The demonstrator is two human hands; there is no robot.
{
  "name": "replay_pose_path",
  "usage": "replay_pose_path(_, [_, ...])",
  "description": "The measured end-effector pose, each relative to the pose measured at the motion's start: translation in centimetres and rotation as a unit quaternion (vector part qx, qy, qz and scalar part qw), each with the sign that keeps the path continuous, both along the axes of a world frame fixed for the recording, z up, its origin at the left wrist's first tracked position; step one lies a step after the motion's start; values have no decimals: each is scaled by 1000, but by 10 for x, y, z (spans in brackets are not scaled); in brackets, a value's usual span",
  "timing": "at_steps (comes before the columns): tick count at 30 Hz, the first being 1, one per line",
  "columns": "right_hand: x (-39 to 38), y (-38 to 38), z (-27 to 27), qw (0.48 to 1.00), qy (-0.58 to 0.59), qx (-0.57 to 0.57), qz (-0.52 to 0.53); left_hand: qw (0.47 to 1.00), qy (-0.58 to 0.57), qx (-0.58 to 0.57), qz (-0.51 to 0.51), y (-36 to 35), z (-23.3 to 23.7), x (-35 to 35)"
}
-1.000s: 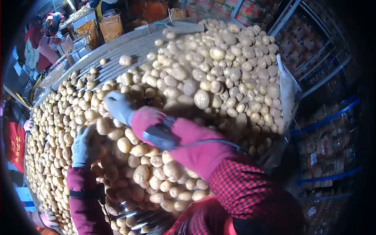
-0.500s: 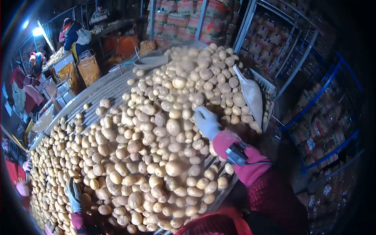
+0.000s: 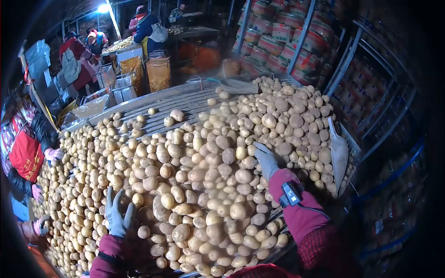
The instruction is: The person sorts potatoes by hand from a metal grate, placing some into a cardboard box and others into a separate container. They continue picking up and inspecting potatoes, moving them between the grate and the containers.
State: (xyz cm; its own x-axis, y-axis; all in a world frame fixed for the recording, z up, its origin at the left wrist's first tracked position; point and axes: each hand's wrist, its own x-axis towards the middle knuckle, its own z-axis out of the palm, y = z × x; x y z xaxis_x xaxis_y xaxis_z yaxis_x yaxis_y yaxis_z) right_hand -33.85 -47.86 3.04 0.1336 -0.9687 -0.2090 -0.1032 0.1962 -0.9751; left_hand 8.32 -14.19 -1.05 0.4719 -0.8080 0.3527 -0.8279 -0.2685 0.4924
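Observation:
A broad layer of potatoes (image 3: 178, 231) covers the slatted table in front of me. My left hand (image 3: 118, 215), in a grey glove, is over the near-left potatoes with its fingers spread and nothing held. Further out, my right hand (image 3: 266, 161), gloved as well, rests against potatoes beside the taller heap (image 3: 296, 121). Its fingers are stretched out and it appears to grip nothing; the palm side is hidden. A small black device (image 3: 291, 193) is strapped to my right wrist.
Slats (image 3: 157, 103) show along the table's far side. A white scoop-like piece (image 3: 339, 155) leans at the heap's right. Co-workers' gloved hands (image 3: 53, 154) reach in from the left. Beyond are potato sacks (image 3: 158, 74), other people (image 3: 147, 30), stacked bags (image 3: 278, 34) and metal posts (image 3: 301, 37).
My view has turned left, so the scene sits further right. My left hand has come further into view with its fingers spread. My right hand stays among the potatoes near the heap.

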Motion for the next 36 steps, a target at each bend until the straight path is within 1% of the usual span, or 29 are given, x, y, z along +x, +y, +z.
replay_pose_path(2, [7, -3, -2, 1000, 7, 17, 16, 1000, -1, -9, 2, -2, -8, 4])
replay_pose_path(5, [14, -16, -14, 989, -91, 64, 102, 1000, 1, -11, 8, -2, -7, 2])
replay_pose_path(6, [19, -21, -18, 988, -83, 67, 109, 1000, 5, -13, 3, -2, -5, 1])
replay_pose_path(9, [50, -23, -42, 977, -134, 136, 99, 1000, 2, -12, 5, -2, -4, 0])
replay_pose_path(10, [70, -10, -21, 984, -54, 144, 95, 1000, 8, -7, 9, -2, -2, -2])
replay_pose_path(11, [87, -14, -27, 978, -70, 126, 150, 1000, 7, -12, 12, -3, 3, -6])
replay_pose_path(12, [97, -15, -32, 976, -71, 109, 177, 1000, 4, -17, 10, -3, 0, -5])
replay_pose_path(13, [116, -9, -14, 971, -74, 88, 208, 1000, 0, -26, 13, -3, -3, -4])
replay_pose_path(15, [153, -33, -30, 963, -104, 86, 231, 999, 9, -27, 27, -3, 4, -11])
replay_pose_path(17, [194, -45, -42, 953, -91, 4, 288, 999, -18, -14, 44, -4, -2, -8])
replay_pose_path(18, [215, -53, -49, 946, -87, -38, 311, 998, -13, -4, 56, -5, -2, -7])
replay_pose_path(19, [226, -37, -23, 936, -94, -10, 339, 998, -3, 15, 61, -5, 2, -12])
replay_pose_path(20, [237, -20, 5, 925, -99, 18, 366, 997, 7, 3, 75, -6, 8, -19])
replay_pose_path(23, [279, 44, 85, 896, -98, -65, 429, 997, -8, -9, 82, -9, -2, -15])
replay_pose_path(24, [285, 51, 82, 881, -133, -115, 440, 996, -23, -8, 84, -10, -7, -12])
replay_pose_path(25, [292, 57, 80, 861, -170, -164, 450, 995, -27, 16, 92, -9, -3, -14])
replay_pose_path(26, [296, 72, 89, 839, -207, -210, 458, 995, -28, 17, 94, -9, -3, -14])
replay_pose_path(27, [284, 84, 98, 861, -202, -137, 446, 995, -26, 18, 97, -8, -5, -14])
replay_pose_path(29, [248, 93, 90, 857, -155, -198, 450, 994, -25, 1, 104, -8, -6, -15])
replay_pose_path(31, [198, 97, 87, 887, -117, -134, 427, 994, -25, -3, 104, -11, -12, -8])
replay_pose_path(32, [168, 98, 87, 913, -101, -37, 394, 994, -34, -2, 100, -14, -20, 0])
replay_pose_path(33, [143, 92, 67, 931, -107, -84, 340, 991, -72, -5, 114, -15, -21, 0])
replay_pose_path(35, [78, 72, 37, 964, -98, -26, 247, 989, -104, 9, 106, -19, -23, 8])
replay_pose_path(36, [41, 71, 32, 975, -85, -6, 203, 986, -137, -9, 98, -20, -28, 15])
